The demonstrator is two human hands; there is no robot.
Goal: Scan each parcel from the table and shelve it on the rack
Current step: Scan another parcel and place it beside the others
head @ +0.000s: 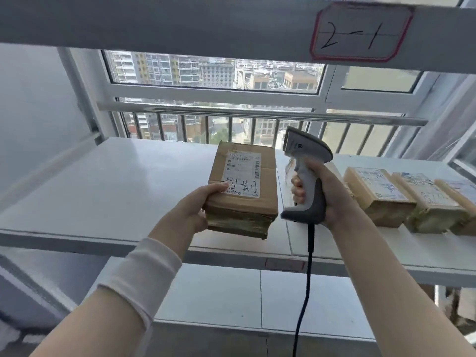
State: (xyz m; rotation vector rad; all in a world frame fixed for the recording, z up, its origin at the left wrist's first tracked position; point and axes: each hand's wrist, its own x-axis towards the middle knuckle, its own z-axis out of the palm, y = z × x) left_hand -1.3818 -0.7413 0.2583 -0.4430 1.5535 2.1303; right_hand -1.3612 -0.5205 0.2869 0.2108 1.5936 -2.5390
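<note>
My left hand [203, 202] grips the near left corner of a brown cardboard parcel [244, 204] with a white shipping label and black handwriting on top. The parcel is over the white rack shelf [116, 181], near its front edge; whether it rests on the shelf I cannot tell. My right hand [327, 197] holds a white and grey barcode scanner [305, 173] upright just to the right of the parcel, its head pointing away toward the window. Its black cable [306, 292] hangs down.
Three taped brown parcels [378, 197] lie in a row on the right part of the shelf. A shelf beam above carries a label reading 2-1 [360, 32]. A lower white shelf [231, 300] shows below. Behind the rack is a barred window [213, 73].
</note>
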